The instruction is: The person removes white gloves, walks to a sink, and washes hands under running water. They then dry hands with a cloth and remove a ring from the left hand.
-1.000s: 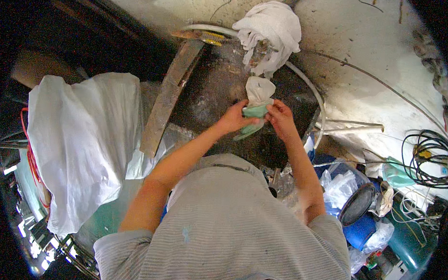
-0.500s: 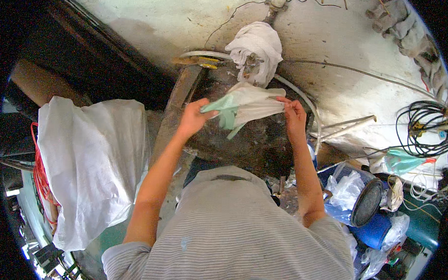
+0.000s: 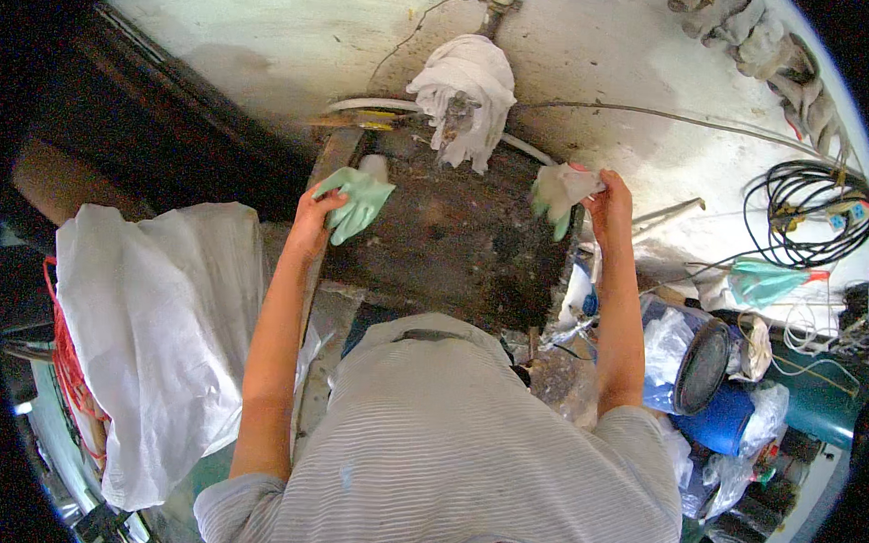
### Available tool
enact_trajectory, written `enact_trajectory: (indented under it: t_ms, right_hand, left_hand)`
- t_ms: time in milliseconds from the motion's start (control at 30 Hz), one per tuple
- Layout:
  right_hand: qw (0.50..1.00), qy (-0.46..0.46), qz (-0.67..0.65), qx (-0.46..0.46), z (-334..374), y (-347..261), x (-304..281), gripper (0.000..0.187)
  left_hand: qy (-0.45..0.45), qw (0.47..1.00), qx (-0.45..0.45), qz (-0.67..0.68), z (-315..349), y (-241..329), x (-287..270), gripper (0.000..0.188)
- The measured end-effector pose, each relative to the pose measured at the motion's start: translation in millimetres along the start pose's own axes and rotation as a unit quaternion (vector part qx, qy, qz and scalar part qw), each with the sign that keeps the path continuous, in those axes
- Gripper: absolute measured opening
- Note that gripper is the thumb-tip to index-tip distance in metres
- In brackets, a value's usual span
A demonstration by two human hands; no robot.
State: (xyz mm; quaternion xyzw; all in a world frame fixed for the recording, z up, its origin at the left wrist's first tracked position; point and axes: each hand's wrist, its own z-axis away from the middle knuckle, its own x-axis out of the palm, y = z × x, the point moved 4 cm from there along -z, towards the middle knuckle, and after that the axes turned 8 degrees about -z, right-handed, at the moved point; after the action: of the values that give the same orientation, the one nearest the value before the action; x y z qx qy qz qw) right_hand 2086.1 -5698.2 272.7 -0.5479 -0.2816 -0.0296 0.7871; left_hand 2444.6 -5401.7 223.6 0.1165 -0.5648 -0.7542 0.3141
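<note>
Each of my hands holds a white-and-green work glove, the two well apart above a dark, stained tabletop [image 3: 436,233]. My left hand [image 3: 312,224] is closed on one glove [image 3: 360,197], whose green part faces up with the fingers drooping. At the right, the thumb and fingers of my right hand [image 3: 609,206] pinch the whitish cuff of the other glove [image 3: 562,188]. Its greenish fingers hang down and look partly blurred. Beyond the table, between the gloves, a bunched white cloth [image 3: 468,86] hangs around something grey and dirty.
A white sheet [image 3: 164,329] drapes over a bulky thing at my left, beside red cord [image 3: 63,354]. To the right lie blue drums [image 3: 712,415] with clear plastic bags. A coiled black cable [image 3: 805,213] hangs on the stained wall. A pale hose [image 3: 373,105] runs behind the table.
Half a second ago both hands stretched the gloves together over the table. Now my hands have moved apart, left and right, with one glove in each.
</note>
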Motion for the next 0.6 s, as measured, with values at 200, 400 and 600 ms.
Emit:
enact_trajectory:
  t_ms: [200,400,600]
  right_hand:
    - [1.0,0.002,0.004,0.004,-13,-30,-11,0.023]
    - [1.0,-0.006,0.019,-0.016,-14,-62,5,0.043]
    - [0.997,-0.054,-0.05,0.006,-4,-72,50,0.043]
  left_hand:
    - [-0.011,0.996,0.026,-0.09,-10,-26,6,0.021]
    - [-0.016,0.994,-0.017,-0.106,-11,-31,12,0.018]
    - [-0.012,0.994,-0.012,-0.11,-10,-24,12,0.02]
